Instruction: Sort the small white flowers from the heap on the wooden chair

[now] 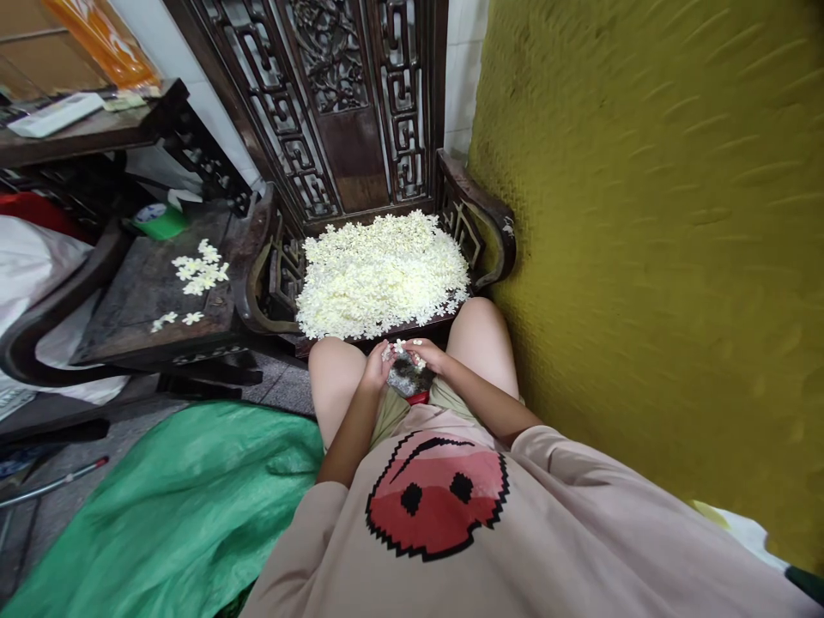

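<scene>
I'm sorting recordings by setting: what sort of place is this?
Indoors, possibly a room in a home: a carved wooden chair heaped with white flowers, a matching dark side table, and a tiled floor.

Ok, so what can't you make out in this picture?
In the head view:
Finger placement of the left hand and right hand on the small white flowers: too small.
Most of the chair seat: hidden by the flower heap.
The red thing below the hands: largely hidden by the shorts.
The silver pole: cut off by the left edge.
</scene>
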Available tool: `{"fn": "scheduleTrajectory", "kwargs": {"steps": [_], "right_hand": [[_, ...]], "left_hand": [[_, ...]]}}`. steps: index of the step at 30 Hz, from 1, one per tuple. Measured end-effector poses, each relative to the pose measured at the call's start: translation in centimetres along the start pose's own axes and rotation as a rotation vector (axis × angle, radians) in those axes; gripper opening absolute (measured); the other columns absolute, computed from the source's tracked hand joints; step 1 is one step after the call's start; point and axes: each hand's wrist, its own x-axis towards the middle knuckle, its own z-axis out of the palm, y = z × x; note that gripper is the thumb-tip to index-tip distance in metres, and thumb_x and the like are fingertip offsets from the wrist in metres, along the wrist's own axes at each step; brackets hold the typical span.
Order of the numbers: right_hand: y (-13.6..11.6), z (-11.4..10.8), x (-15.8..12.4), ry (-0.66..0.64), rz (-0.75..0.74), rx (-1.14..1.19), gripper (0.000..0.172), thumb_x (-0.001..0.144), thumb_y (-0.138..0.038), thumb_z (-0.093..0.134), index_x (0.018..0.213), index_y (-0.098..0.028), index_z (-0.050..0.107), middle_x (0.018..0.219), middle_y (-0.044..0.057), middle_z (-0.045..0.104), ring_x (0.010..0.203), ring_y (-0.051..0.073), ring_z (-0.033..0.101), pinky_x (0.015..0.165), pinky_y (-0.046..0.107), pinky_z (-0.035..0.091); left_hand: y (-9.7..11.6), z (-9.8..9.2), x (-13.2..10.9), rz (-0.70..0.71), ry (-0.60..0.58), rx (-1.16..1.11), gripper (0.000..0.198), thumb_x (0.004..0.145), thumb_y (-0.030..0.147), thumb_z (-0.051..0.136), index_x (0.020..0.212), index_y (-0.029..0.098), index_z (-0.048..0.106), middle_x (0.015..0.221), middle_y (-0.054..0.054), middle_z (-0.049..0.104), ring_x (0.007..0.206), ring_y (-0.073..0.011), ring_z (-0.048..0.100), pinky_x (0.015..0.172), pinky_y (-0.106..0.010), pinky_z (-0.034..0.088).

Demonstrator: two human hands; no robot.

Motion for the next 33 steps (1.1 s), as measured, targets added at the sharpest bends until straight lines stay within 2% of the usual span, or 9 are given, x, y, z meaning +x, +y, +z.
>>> {"fn": "scheduleTrajectory", "kwargs": {"steps": [7,10,13,15,18,20,22,27,33], "right_hand": [[0.0,-0.2,0.0,0.063,-0.008,0.018,0.025,0.064,-0.029,0.071,0.057,-0.015,0.051,0.045,-0.006,0.045,0.035,0.004,0.037,0.036,0.020,0.026],[0.3,-0.3,0.2,0.067,-0.011,0.015,0.029,0.064,-0.031,0.071,0.054,-0.015,0.049,0.044,-0.006,0.044,0.034,0.004,0.037,0.036,0.020,0.026],[0.6,-0.3,0.4,0.086,0.008,0.006,0.028,0.062,-0.032,0.071,0.054,-0.015,0.050,0.044,-0.007,0.043,0.034,0.005,0.037,0.036,0.020,0.027],[0.7,-0.4,0.5,0.089,0.007,-0.011,0.028,0.061,-0.033,0.071,0.054,-0.016,0.050,0.044,-0.007,0.043,0.034,0.005,0.037,0.036,0.020,0.028],[1.0,-0.6,0.7,0.110,0.008,-0.042,0.027,0.060,-0.033,0.071,0.055,-0.016,0.051,0.043,-0.007,0.044,0.035,0.005,0.037,0.037,0.020,0.028],[1.2,-0.7,0.8,0.125,0.010,-0.056,0.025,0.059,-0.034,0.071,0.057,-0.015,0.054,0.044,-0.007,0.045,0.036,0.005,0.038,0.037,0.020,0.028],[1.3,-0.8,0.8,0.126,0.004,-0.059,0.024,0.058,-0.034,0.071,0.059,-0.015,0.056,0.045,-0.006,0.046,0.037,0.006,0.038,0.037,0.020,0.028],[0.9,-0.5,0.6,0.071,-0.028,-0.049,0.029,0.056,-0.038,0.072,0.054,-0.015,0.054,0.044,-0.006,0.045,0.037,0.005,0.038,0.037,0.020,0.026],[0.5,-0.4,0.3,0.019,-0.009,-0.027,0.036,0.053,-0.044,0.075,0.063,-0.012,0.060,0.043,-0.006,0.046,0.032,0.004,0.033,0.034,0.020,0.019]], "left_hand": [[0.4,-0.1,0.0,0.032,0.040,-0.058,0.018,0.071,0.014,0.064,0.070,0.017,0.046,0.072,-0.001,0.060,0.059,-0.0060,0.052,0.059,-0.018,0.042],[0.4,-0.4,0.2,0.070,0.077,-0.034,0.013,0.072,0.013,0.059,0.075,0.017,0.047,0.067,0.001,0.057,0.049,-0.0039,0.045,0.050,-0.017,0.035],[-0.2,-0.6,0.3,0.099,0.062,0.121,0.012,0.074,0.016,0.057,0.086,0.015,0.055,0.055,0.005,0.049,0.042,-0.0041,0.037,0.046,-0.018,0.028],[-0.8,-0.6,0.3,0.135,0.075,0.242,0.013,0.074,0.017,0.058,0.086,0.015,0.060,0.055,0.004,0.050,0.044,-0.0060,0.040,0.048,-0.019,0.030],[-1.4,-0.3,-0.2,0.311,0.100,0.360,0.008,0.069,0.019,0.065,0.077,0.017,0.064,0.072,-0.002,0.062,0.065,-0.0116,0.055,0.061,-0.021,0.039],[-1.6,-0.1,-0.7,0.419,0.044,0.420,0.010,0.065,0.018,0.070,0.074,0.019,0.066,0.083,-0.005,0.065,0.081,-0.0155,0.058,0.072,-0.023,0.041],[-1.7,0.0,-1.1,0.451,-0.030,0.477,0.012,0.063,0.018,0.072,0.074,0.021,0.068,0.086,-0.005,0.066,0.088,-0.0178,0.057,0.076,-0.024,0.041],[-1.3,0.0,-1.4,0.441,-0.053,0.503,0.011,0.061,0.018,0.072,0.069,0.022,0.067,0.080,-0.004,0.066,0.084,-0.0197,0.057,0.072,-0.026,0.043],[-0.6,0.0,-1.5,0.481,-0.005,0.580,0.009,0.059,0.021,0.073,0.065,0.021,0.066,0.073,-0.003,0.066,0.072,-0.0174,0.057,0.068,-0.025,0.041]]}}
